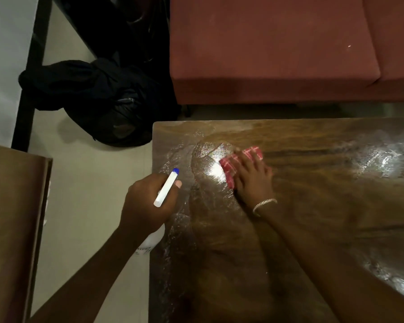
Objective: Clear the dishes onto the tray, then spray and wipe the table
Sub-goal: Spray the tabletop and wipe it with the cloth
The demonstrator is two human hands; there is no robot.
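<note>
Head view shows our right hand (251, 174) pressed flat, fingers spread, on a folded red-and-white checked cloth (239, 164) at frame centre, so the palm's weight drives it across the wet, streaked brown wooden table (313, 206). Our left hand (149, 201) is curled around a white spray bottle with a blue-tipped nozzle (166, 188), held off the table's left edge, probably ready for another spray. No dishes or tray appear.

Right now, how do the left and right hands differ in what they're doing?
The left hand grips a white spray bottle with a blue nozzle tip at the wooden table's left edge; the right hand lies flat, pressing a red checked cloth onto the wet tabletop. Only the right wrist wears a bracelet. Both are bare.
</note>
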